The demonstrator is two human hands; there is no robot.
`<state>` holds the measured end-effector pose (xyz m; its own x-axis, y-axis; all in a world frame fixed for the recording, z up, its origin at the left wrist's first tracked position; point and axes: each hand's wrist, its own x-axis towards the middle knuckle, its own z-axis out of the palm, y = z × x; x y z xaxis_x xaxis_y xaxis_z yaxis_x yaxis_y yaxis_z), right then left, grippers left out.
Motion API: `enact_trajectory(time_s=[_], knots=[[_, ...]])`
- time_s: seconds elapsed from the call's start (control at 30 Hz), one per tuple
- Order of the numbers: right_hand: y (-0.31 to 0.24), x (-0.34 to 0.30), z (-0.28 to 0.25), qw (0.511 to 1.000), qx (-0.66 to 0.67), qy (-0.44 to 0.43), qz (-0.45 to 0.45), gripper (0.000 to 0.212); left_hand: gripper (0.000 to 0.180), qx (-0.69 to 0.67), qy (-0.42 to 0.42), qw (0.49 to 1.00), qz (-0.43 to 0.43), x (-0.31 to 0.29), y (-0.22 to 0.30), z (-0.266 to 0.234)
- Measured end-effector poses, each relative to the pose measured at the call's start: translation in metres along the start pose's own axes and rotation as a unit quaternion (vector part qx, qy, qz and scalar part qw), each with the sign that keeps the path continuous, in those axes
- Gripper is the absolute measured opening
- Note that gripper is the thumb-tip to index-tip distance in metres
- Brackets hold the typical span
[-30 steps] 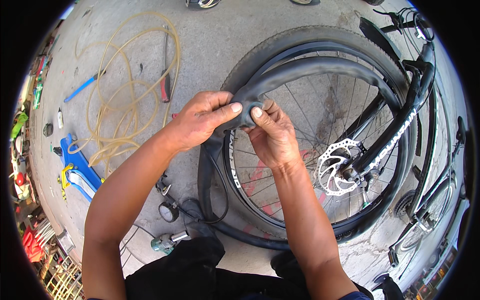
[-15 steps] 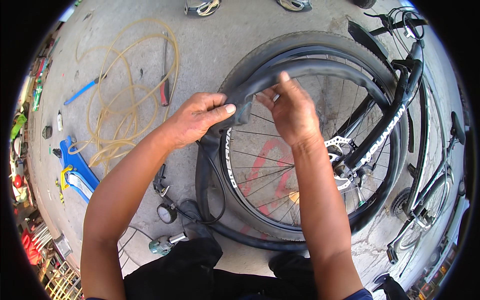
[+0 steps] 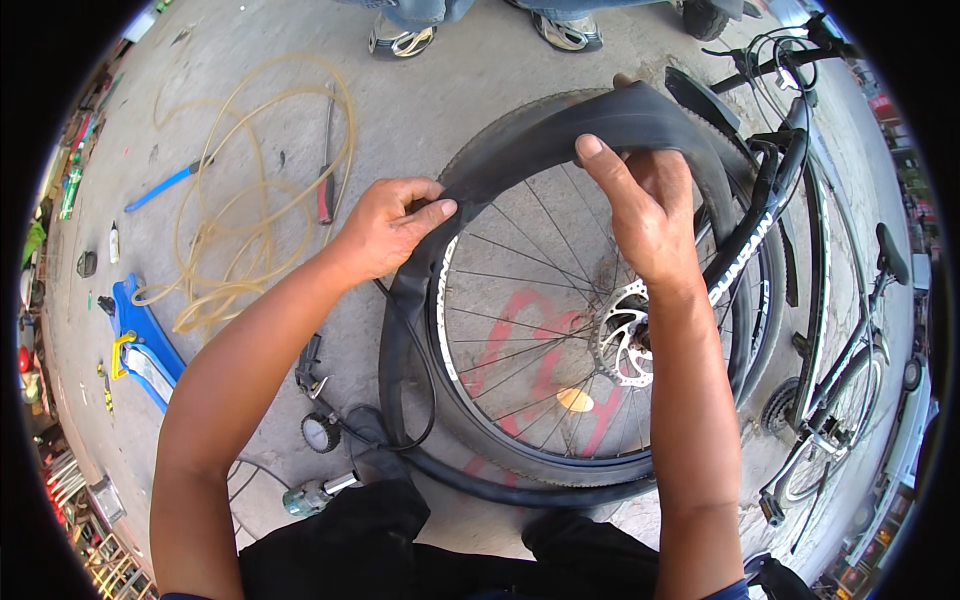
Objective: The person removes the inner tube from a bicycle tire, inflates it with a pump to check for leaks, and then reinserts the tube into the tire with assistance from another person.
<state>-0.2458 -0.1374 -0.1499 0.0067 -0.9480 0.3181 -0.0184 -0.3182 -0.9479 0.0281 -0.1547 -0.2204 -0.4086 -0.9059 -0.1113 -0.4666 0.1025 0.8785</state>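
Observation:
A black bicycle inner tube (image 3: pixel 560 140) lies in a loop around and over a bicycle wheel (image 3: pixel 462 375). My left hand (image 3: pixel 395 225) pinches the tube at the wheel's upper left, thumb against bent fingers. My right hand (image 3: pixel 650 205) is under the upper stretch of tube, with fingers passing behind it and one fingertip showing past its far edge; the thumb is on the near side. Here the tube looks wide and flattened. A thin black hose (image 3: pixel 428 370) runs from below my left hand down to a pump with a round gauge (image 3: pixel 320 432).
The bicycle frame (image 3: pixel 745 255) lies at the right, with a second bicycle (image 3: pixel 850 390) beyond. At the left are coiled clear tubing (image 3: pixel 255 235), a red-handled screwdriver (image 3: pixel 326 195), a blue tool (image 3: pixel 165 185) and a blue stand-like piece (image 3: pixel 145 330). A person's shoes (image 3: pixel 565 32) stand at the far side.
My right hand has moved right and now grips the tube, lifting its upper stretch. The wheel and bicycle sit slightly lower-left in view. The other person's trouser legs have come into view.

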Motion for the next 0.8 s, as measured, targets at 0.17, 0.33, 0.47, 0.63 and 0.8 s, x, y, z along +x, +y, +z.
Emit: enact_trajectory(time_s=[0.17,0.33,0.47,0.63,0.8], knots=[[0.016,0.008,-0.018,0.984,-0.157,0.046,0.070,0.031,0.026,-0.020,0.004,1.000,0.009,0.004,-0.007,0.003],[0.037,-0.001,-0.024,0.976,-0.094,0.114,0.158,0.049,0.022,0.150,0.036,0.984,0.090,-0.020,-0.035,-0.014],[0.043,-0.030,-0.017,0.973,-0.121,0.066,0.183,0.051,0.013,0.190,-0.008,0.981,0.029,-0.065,-0.069,-0.021],[0.065,-0.087,0.021,0.967,-0.091,-0.026,0.238,0.040,0.017,0.219,0.054,0.964,0.143,-0.090,-0.083,-0.011],[0.081,-0.126,0.061,0.933,-0.287,-0.124,0.177,0.030,0.037,0.236,0.048,0.963,0.118,-0.072,-0.064,0.005]])
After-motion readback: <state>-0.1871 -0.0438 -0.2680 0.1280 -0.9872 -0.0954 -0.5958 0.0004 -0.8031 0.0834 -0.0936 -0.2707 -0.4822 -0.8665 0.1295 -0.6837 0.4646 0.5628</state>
